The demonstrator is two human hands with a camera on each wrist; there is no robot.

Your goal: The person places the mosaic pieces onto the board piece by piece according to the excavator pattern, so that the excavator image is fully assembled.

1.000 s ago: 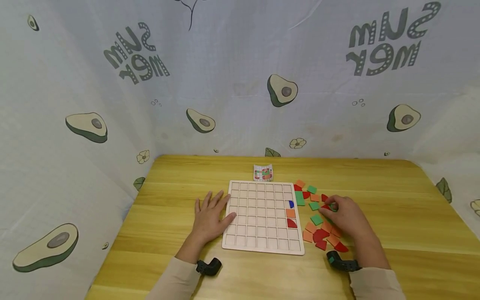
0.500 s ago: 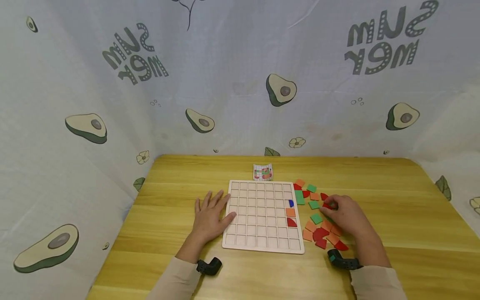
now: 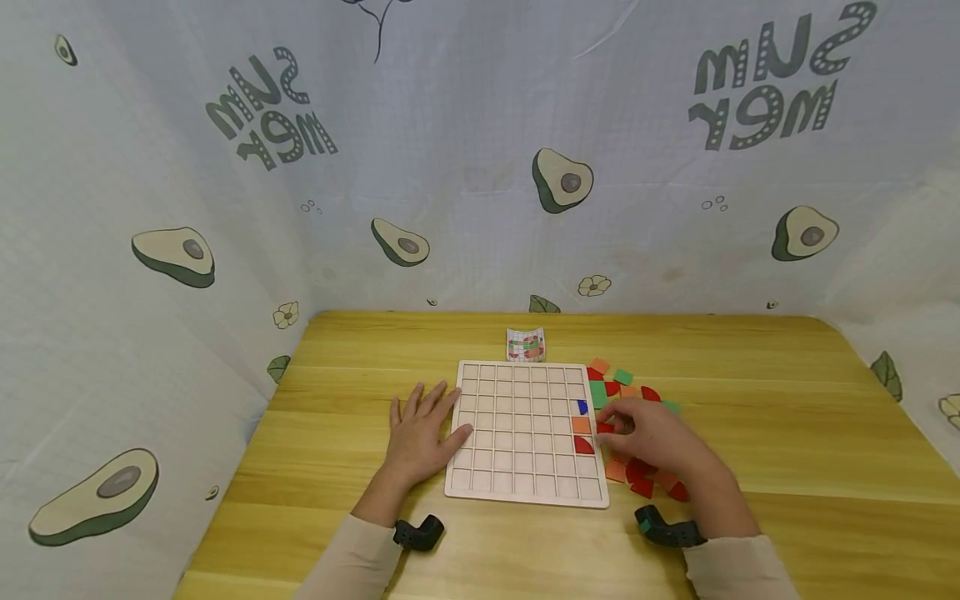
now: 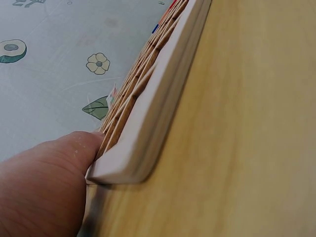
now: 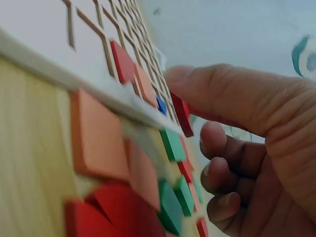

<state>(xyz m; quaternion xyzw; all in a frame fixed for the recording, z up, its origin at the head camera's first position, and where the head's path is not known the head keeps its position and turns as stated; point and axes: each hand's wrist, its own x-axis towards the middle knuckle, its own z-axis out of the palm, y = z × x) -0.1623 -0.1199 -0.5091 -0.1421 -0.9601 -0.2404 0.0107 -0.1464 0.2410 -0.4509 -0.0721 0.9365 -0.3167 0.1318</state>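
Note:
My right hand (image 3: pixel 656 432) pinches a red quarter-round tile (image 5: pixel 182 113) between thumb and fingers, close by the right edge of the wooden grid board (image 3: pixel 504 460). The other fingers of that hand are curled in the right wrist view. Spread fingers of my left hand (image 3: pixel 418 440) rest along the board's left edge, with the thumb over its rim. Down the board's right column sit a small blue piece (image 3: pixel 582 407), an orange square tile (image 3: pixel 581 425) and a red quarter-round tile (image 3: pixel 583 446).
Loose tiles lie to the right of the board, such as a green rectangle (image 3: pixel 597 393), a green square (image 3: pixel 623 377) and orange squares (image 3: pixel 615 471). Behind the board stands a small pattern card (image 3: pixel 526 345). A printed curtain (image 3: pixel 465 167) hangs past the table's back edge.
The right hand has moved left from the loose tiles to the board's right edge, carrying the red tile. My left hand stays where it was.

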